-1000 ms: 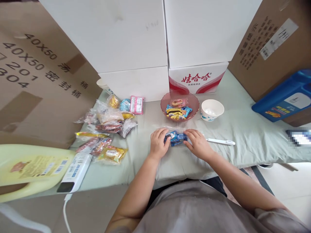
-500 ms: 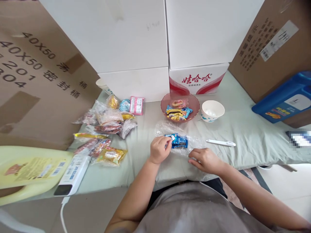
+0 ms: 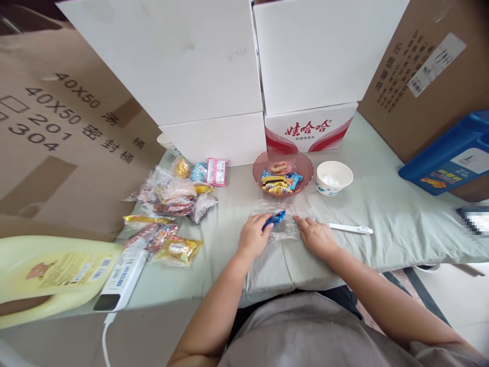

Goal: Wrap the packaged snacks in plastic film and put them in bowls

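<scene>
My left hand (image 3: 254, 237) is closed around a small blue snack packet (image 3: 278, 219), whose far end sticks out past the fingers. Beneath it, a crinkled clear plastic bag (image 3: 286, 233) lies on the green cloth. On the bag's right side rests my right hand (image 3: 315, 236), palm down with its fingers stretched out over the plastic. Just beyond the bag stands a pink glass bowl (image 3: 260, 176) with several wrapped snacks (image 3: 277, 181) in it. A white paper bowl (image 3: 334, 176) is beside the glass one, and a white pen-like stick (image 3: 350, 229) lies right of my right hand.
Several wrapped snacks (image 3: 175, 196) are heaped at the left. A white power bank (image 3: 124, 272) with a cable and a yellow jug (image 3: 49, 275) lie near the front left. White boxes (image 3: 214, 137) line the back. A blue jug (image 3: 446, 158) leans at the right.
My left hand has picked the blue packet up off the plastic and turned it. My right hand has moved forward and flattened onto the bag. The camera view has shifted slightly.
</scene>
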The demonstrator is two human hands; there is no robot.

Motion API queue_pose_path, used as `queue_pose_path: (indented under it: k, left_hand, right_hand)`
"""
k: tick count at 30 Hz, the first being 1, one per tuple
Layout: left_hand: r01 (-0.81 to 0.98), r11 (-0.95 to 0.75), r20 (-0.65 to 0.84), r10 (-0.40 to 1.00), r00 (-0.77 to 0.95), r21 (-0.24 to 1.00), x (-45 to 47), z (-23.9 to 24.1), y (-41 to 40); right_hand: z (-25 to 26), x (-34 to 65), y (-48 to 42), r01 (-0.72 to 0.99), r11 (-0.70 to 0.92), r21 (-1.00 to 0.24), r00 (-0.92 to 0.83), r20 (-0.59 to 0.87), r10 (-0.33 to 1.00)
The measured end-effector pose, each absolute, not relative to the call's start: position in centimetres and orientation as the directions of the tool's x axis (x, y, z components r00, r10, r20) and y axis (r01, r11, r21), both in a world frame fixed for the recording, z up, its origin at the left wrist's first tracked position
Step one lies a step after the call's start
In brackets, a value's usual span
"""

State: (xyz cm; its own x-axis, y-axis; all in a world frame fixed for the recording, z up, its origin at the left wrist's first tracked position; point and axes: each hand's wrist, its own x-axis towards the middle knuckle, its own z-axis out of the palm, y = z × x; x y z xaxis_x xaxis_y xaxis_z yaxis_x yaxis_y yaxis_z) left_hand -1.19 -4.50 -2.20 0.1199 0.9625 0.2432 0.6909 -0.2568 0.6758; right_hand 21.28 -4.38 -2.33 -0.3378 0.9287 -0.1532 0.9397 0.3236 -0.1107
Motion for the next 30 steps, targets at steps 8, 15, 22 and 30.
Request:
queue_pose_path:
  k: [8, 15, 22, 30]
  left_hand:
    - [-0.040, -0.086, 0.057, 0.882, -0.467, 0.995, -4.7, -1.0, -1.1]
    - [0.399, -0.390, 0.446, 0.893, -0.055, 0.830, 0.0, 5.1, 3.7]
    - [0.583, -0.620, 0.290, 0.774, 0.563, 0.525, 3.6, 2.2, -1.7]
    - [0.911, -0.287, 0.162, 0.955, 0.248, 0.297, -2.6, -1.5, -6.9]
  right_hand:
    - [-2.8, 21.4, -4.6, 0.931, 0.331, -0.154, -0.349, -0.105, 0.931]
    - [-3.1, 21.6, -4.6, 0.923, 0.341, -0.180, -0.358, -0.075, 0.931]
    - [-3.1, 21.8, -4.7, 0.911, 0.356, -0.207, -0.368, -0.023, 0.929]
    - [-1.6, 22.2, -5.4, 0.905, 0.376, -0.199, -0.395, -0.068, 0.916]
